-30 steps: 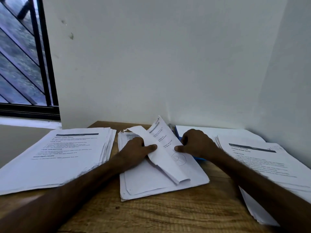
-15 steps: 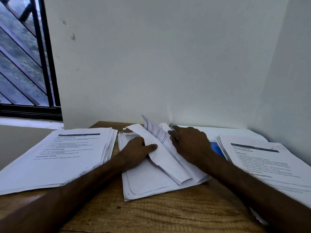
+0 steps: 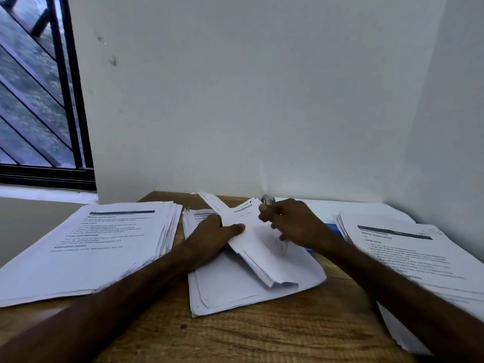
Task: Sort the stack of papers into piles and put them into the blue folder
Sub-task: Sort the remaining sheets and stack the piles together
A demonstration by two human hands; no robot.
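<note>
A middle stack of white papers [image 3: 235, 289] lies on the wooden table [image 3: 262, 334]. Several of its top sheets [image 3: 262, 260] are folded over to the left. My left hand [image 3: 209, 239] pins those folded sheets down, thumb on top. My right hand [image 3: 290, 224] is at the stack's far right corner, fingers curled on the top edge of a printed sheet. A bit of the blue folder [image 3: 332, 229] shows behind my right wrist, mostly hidden under papers. A pile of printed papers [image 3: 94, 244] lies to the left and another pile [image 3: 408, 255] to the right.
A white wall corner closes off the back and right of the table. A barred window [image 3: 39, 100] is at the far left. A small metal clip [image 3: 265, 199] shows at the folder's top. The right pile overhangs the table's front right.
My right hand moved from the sheet's middle up to the stack's far corner and took hold of a sheet edge. More sheets now lie folded leftwards. My left hand stayed put.
</note>
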